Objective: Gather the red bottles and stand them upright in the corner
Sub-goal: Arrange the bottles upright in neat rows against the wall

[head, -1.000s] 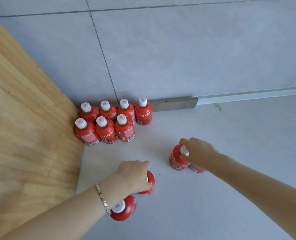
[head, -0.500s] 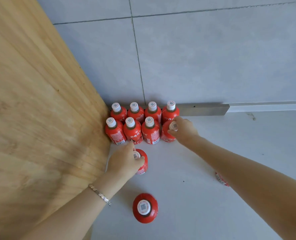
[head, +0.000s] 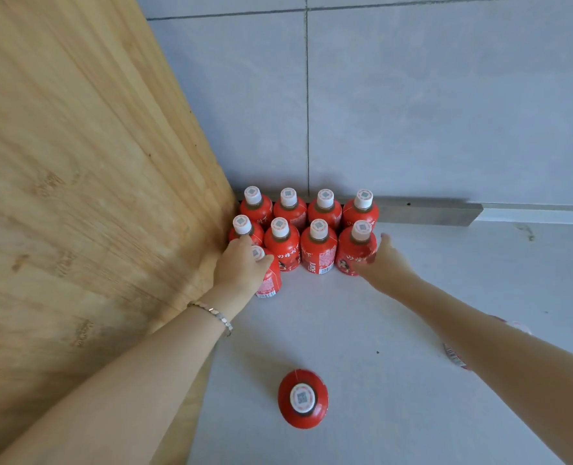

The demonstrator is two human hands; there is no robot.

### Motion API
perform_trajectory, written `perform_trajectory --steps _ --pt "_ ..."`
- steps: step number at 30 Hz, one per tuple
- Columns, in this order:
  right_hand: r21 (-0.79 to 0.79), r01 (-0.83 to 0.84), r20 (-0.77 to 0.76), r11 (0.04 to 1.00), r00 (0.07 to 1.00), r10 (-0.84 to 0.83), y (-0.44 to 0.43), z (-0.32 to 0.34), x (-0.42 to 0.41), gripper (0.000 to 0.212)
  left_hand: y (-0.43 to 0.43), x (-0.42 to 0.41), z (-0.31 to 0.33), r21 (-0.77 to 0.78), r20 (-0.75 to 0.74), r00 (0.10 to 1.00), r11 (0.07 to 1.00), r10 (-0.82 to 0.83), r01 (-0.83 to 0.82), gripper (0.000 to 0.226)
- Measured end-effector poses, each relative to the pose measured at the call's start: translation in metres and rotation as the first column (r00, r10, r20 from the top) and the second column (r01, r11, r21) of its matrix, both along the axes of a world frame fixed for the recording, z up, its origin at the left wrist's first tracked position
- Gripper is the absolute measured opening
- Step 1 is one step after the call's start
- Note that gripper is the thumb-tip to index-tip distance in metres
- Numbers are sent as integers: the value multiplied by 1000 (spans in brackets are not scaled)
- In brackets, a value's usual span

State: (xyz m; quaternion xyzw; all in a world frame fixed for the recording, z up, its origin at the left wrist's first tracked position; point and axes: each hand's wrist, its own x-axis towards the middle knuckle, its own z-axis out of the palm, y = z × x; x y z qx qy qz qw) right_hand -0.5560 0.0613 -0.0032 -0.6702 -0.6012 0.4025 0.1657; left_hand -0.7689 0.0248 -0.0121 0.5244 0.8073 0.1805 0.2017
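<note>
Two rows of red bottles with white caps [head: 318, 245] stand upright in the corner between the wooden panel and the grey wall. My left hand [head: 241, 268] grips one more red bottle [head: 271, 280] by its top, upright, at the left end just in front of the rows. My right hand [head: 384, 263] is beside the front-right bottle [head: 352, 255], fingers spread, fingertips against its lower side. Nearer to me another red bottle [head: 303, 399] stands alone on the floor. A further bottle [head: 454, 356] is mostly hidden under my right forearm.
A tall wooden panel [head: 76, 196] closes the left side. The grey tiled wall [head: 412, 112] with a metal skirting strip [head: 422, 213] closes the back. Pale floor [head: 362, 313] spreads to the right and toward me.
My left hand has carried its bottle forward to the left end of the rows. My right hand has come off the cap of the front-right bottle and dropped beside it.
</note>
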Motion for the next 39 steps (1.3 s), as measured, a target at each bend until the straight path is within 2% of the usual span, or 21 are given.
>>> perform_trajectory --steps 3,5,7,11,14,16,18,21,23,25,28,31,33,36,39 --pt "-156 -168 135 973 973 190 -24 -16 1 49 -2 -2 -6 15 67 998 1000 14 -15 29" --pt "-238 -245 123 940 952 279 -41 -23 0 55 -8 -1 -11 -35 34 998 998 60 -59 42" --pt "-257 -332 111 908 923 369 -56 -23 -2 49 -14 2 -14 -62 31 994 993 104 -102 43" --pt "-211 -442 136 872 870 474 -75 -17 2 37 -17 10 -10 -55 137 975 984 173 -167 42" --pt "-178 -492 201 852 829 521 -84 -3 16 34 -23 18 -3 -119 155 974 982 166 -148 63" --pt "-156 -513 271 844 800 536 -88 10 34 32 -35 32 8 -170 98 992 983 83 -66 71" --pt "-106 -509 365 854 779 510 -90 26 56 32 -54 52 22 -202 44 994 974 -98 105 53" --pt "-12 -475 586 880 709 392 -90 42 93 33 -90 80 36 -406 -38 919 847 -391 343 40" --pt "-13 -431 721 902 621 307 -87 40 118 36 -110 92 34 -498 -150 844 777 -515 385 41" --pt "-77 -344 770 936 576 276 -86 33 139 38 -123 96 29 -526 -233 804 766 -547 369 40" --pt "-185 -219 708 958 646 285 -89 20 157 39 -134 93 21 -554 -182 830 753 -527 356 38" --pt "-153 -156 604 976 767 217 -91 13 160 36 -136 84 15 -491 8 896 779 -444 391 20" --pt "-147 -135 549 980 813 195 -92 11 156 35 -130 79 13 -445 89 916 807 -390 387 28" --pt "-154 -132 520 979 832 194 -94 8 146 35 -108 72 12 -360 101 937 866 -334 347 23" --pt "-134 -126 481 983 859 175 -93 7 134 33 -77 66 18 -174 47 952 936 -302 306 22"
